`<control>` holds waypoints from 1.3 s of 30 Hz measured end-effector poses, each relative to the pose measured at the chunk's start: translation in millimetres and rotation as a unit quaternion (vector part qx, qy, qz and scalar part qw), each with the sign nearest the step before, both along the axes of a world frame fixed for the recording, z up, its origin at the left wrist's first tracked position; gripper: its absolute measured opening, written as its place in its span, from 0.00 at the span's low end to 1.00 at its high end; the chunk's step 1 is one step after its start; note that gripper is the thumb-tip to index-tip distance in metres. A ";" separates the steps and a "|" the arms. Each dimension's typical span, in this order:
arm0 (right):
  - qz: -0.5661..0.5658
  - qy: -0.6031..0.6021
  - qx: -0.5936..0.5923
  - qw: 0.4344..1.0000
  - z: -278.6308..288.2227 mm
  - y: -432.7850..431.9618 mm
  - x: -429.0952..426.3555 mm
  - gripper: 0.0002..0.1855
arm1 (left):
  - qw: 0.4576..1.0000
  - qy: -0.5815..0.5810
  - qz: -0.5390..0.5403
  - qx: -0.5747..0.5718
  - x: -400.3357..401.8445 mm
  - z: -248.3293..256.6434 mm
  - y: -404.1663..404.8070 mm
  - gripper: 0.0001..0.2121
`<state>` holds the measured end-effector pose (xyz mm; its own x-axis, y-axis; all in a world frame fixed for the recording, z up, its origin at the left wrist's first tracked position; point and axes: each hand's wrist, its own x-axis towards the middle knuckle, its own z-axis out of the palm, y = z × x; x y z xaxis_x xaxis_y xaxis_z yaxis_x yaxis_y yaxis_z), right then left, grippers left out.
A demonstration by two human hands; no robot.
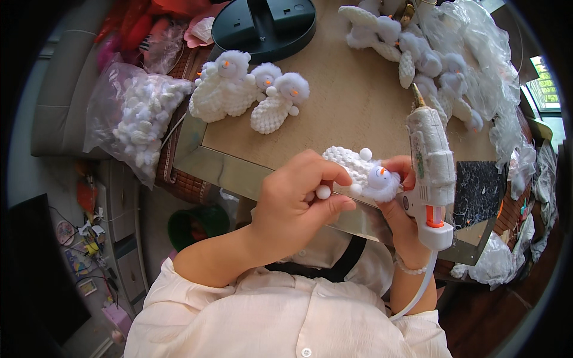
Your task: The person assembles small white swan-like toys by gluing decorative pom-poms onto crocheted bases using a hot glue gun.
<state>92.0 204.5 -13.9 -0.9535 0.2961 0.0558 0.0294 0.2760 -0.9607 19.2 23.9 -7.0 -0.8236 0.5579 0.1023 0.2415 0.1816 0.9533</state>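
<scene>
My left hand point(301, 197) has a small white pom-pom point(323, 192) in its curled fingers, while thumb and forefinger are apart. Beside it, my right hand point(398, 215) grips a white knitted snowman doll point(351, 162) at its fluffy-rimmed head. The doll has an orange nose, a drawn smile and a white ball on each side of its body. A white hot glue gun point(429, 156) lies against my right hand, nozzle pointing away from me; how it is held is partly hidden. Its cable runs down past my wrist.
Finished-looking snowman dolls point(273, 105) stand on the table point(349, 103) at left. More white doll parts point(429, 58) and plastic bags point(474, 49) lie at right. A round black base point(264, 31) is at the back. A filled clear bag point(143, 121) and a green bin point(197, 226) are leftward.
</scene>
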 end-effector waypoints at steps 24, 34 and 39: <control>-0.018 0.051 -0.091 0.994 -9.1 6.9 0.1 0.12 | 0.975 -0.153 0.162 -0.020 -16.9 -12.1 -22.1 0.10; -0.093 0.035 -0.165 0.981 5.8 24.2 8.5 0.13 | 0.833 -0.532 -0.079 0.131 -13.2 17.9 2.6 0.10; -0.209 0.087 -0.170 0.959 17.2 40.4 7.7 0.10 | 0.996 -0.020 -0.064 -0.056 -40.8 -3.5 80.8 0.14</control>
<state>99.7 244.8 3.4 -0.7328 0.6794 0.0364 -0.1001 -0.0547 -0.9935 -21.6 104.7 -10.4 -0.7472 0.6646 0.0024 0.2314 0.2568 0.9383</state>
